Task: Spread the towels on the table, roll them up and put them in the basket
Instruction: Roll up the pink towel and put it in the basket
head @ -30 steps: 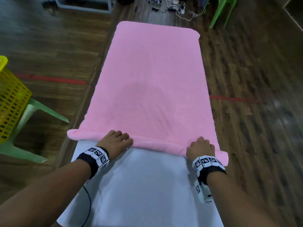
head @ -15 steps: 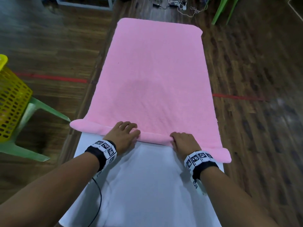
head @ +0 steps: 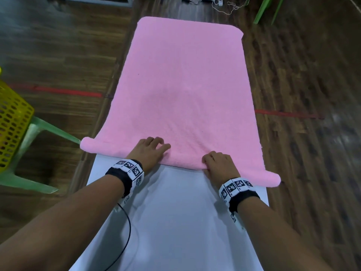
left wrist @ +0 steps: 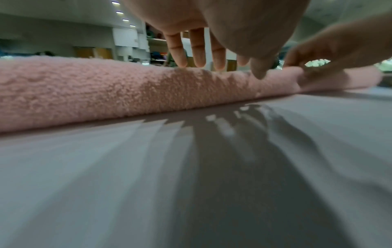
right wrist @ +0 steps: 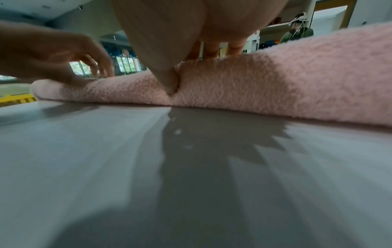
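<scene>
The pink towel (head: 185, 90) lies flat along the white table (head: 175, 222), covering its far end, with its near edge turned into 1 low roll running from the left edge to the right edge. The left hand (head: 148, 153) rests straight-fingered on top of that roll while the right hand (head: 218, 165) curls its fingers over it and digs its thumb in, probably to keep the tube even. The pile is thick and nubby; the yellow perforated basket (head: 11, 122) waits on a green stool (head: 33, 153) left of the table.
</scene>
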